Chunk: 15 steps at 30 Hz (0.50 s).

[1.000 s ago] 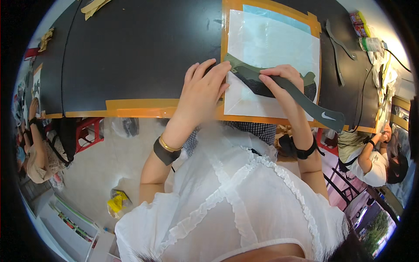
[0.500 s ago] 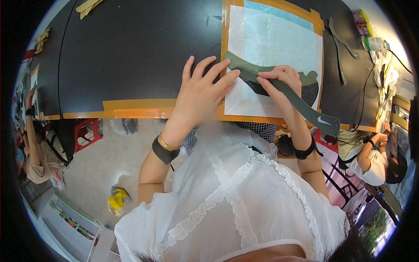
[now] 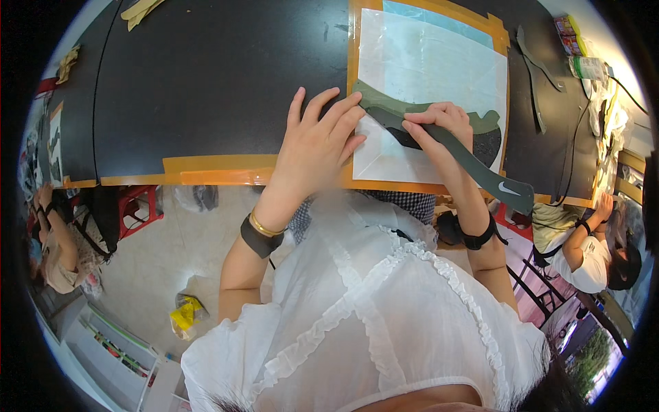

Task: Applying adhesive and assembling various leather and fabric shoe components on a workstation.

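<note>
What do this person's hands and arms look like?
The left hand is ungloved, with a gold-coloured bangle and wide dark band near the wrist; the right hand, also ungloved, has a black strap. The short sleeves are white.

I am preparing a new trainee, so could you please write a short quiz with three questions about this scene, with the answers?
1. Which hand holds the long dark green strip with a white mark near one end?
a) left
b) right
2. True or false: loose dark strips lie on the table to the right of the white sheet.
3. Fill in: the tape along the table's near edge is ____.

Key:
1. b, the right hand
2. True
3. orange
</note>
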Each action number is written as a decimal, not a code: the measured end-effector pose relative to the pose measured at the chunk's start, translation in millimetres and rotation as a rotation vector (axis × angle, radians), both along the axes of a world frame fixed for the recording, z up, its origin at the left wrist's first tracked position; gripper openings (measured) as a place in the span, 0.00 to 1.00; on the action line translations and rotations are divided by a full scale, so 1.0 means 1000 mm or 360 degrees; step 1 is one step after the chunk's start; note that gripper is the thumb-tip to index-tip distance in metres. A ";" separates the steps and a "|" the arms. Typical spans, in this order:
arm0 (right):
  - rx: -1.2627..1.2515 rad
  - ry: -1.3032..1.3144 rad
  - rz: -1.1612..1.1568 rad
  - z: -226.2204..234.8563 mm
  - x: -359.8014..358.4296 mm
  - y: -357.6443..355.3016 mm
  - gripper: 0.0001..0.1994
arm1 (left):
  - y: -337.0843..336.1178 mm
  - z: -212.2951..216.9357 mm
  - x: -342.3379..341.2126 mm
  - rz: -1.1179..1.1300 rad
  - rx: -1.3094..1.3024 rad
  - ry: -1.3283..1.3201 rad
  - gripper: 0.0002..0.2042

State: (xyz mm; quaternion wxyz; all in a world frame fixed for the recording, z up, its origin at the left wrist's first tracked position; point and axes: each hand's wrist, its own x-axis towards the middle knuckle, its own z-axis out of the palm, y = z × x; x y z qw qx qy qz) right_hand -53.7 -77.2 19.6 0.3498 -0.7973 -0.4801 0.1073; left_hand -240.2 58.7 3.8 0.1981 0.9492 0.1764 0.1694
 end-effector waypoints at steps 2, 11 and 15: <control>-0.0027 0.0121 -0.0013 -0.001 0.000 -0.001 0.06 | 0.000 0.000 0.000 -0.0009 0.0042 0.0035 0.17; 0.0049 0.0027 0.0028 -0.002 0.000 0.000 0.06 | 0.000 0.002 0.001 -0.0015 0.0079 0.0088 0.15; 0.0062 0.0028 0.0025 -0.002 0.000 0.000 0.06 | -0.001 0.002 0.001 -0.0016 0.0090 0.0107 0.14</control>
